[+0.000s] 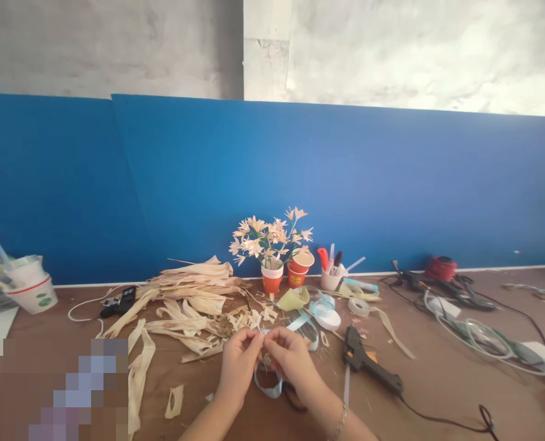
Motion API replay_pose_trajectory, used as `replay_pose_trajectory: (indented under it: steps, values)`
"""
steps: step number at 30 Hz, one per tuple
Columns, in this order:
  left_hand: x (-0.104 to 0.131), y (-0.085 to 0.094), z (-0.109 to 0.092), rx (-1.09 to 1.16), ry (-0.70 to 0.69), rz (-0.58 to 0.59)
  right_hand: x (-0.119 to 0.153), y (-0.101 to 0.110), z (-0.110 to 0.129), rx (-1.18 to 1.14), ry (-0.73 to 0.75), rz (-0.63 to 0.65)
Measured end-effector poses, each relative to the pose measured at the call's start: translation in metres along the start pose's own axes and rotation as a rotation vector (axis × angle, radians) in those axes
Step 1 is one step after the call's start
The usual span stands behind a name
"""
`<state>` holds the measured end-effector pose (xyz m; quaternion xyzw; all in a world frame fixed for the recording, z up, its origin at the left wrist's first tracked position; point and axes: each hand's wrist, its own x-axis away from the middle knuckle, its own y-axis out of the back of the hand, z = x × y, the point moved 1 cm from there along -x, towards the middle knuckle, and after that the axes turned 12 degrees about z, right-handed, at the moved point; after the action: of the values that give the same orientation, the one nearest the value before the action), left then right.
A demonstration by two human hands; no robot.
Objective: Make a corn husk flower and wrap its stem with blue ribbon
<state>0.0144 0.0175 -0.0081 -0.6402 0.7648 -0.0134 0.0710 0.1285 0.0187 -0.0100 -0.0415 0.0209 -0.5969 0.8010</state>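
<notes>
My left hand (pixel 240 364) and my right hand (pixel 295 361) meet low in the middle of the view, thumbs and forefingers pinched close together. Between the fingertips shows a bit of light blue ribbon (pixel 268 388), which hangs in a loop below the hands. A small pale husk flower (pixel 255 318) appears just beyond the left fingertips; whether it is held or lies on the table I cannot tell. Past my right hand, a roll of blue ribbon (pixel 326 313) lies partly unwound. The handles of dark scissors (pixel 294 399) are partly hidden beneath my right hand.
Dried corn husks (pixel 194 294) spread at left. Husk flowers (pixel 272 236) stand in red paper cups (pixel 272 282) before a blue partition (pixel 346 184). A glue gun (pixel 368 361) with its cord lies at right, near tape (pixel 358 307) and a pen cup (pixel 331 280). Cables (pixel 488 343) lie farther right.
</notes>
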Motion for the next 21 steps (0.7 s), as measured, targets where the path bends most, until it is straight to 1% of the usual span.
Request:
replay_pose_trajectory:
  steps: [4,7,11,15,18,21]
  values:
    - [-0.001,0.001,0.001,0.025,0.007,0.068,0.001,0.01,0.008,-0.195,-0.121,0.229]
    - [-0.001,0.002,0.0,0.056,0.01,0.128,0.004,0.015,0.013,-0.343,-0.144,0.319]
    - [-0.001,0.003,-0.004,0.135,0.015,0.175,0.005,0.014,0.017,-0.446,-0.133,0.313]
    - [-0.002,0.003,-0.004,0.129,0.078,0.123,0.005,0.013,0.016,-0.418,-0.164,0.268]
    - [-0.002,0.002,-0.003,0.135,0.116,0.08,0.005,0.013,0.016,-0.415,-0.144,0.256]
    - [-0.001,0.001,-0.002,0.225,0.106,0.097,0.006,0.012,0.018,-0.444,-0.141,0.275]
